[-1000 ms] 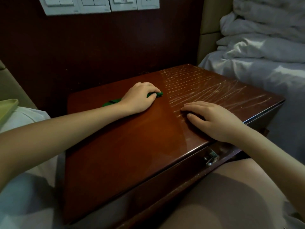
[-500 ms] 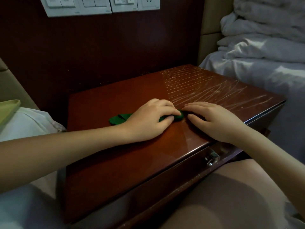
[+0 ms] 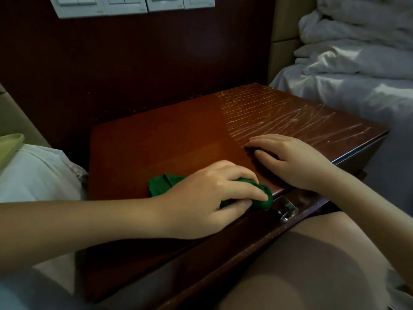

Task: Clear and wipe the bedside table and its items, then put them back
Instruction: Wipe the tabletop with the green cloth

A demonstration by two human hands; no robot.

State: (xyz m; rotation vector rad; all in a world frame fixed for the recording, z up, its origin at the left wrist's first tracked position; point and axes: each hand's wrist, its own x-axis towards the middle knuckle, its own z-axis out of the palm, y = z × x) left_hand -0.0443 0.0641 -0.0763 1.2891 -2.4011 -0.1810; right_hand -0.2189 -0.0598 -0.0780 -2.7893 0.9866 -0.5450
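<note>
The bedside table [image 3: 169, 142] has a glossy dark red-brown top with pale scratch lines over its right half. My left hand [image 3: 201, 195] grips a bunched green cloth [image 3: 161, 183] at the table's front edge, fingers curled over it and thumb under its right end. My right hand [image 3: 288, 159] rests palm down on the top near the front right, fingers loosely bent and holding nothing. No items stand on the top.
A metal drawer latch [image 3: 287, 209] sits just under the front edge, by the cloth. White bedding [image 3: 353, 70] lies to the right. A pale green tray [image 3: 10, 146] rests on white fabric at far left. Wall switches [image 3: 125, 4] are above. My knee [image 3: 312, 265] is below the table.
My left hand has dragged the green cloth from the middle back of the top toward me, down to the front edge. My right hand has stayed in place.
</note>
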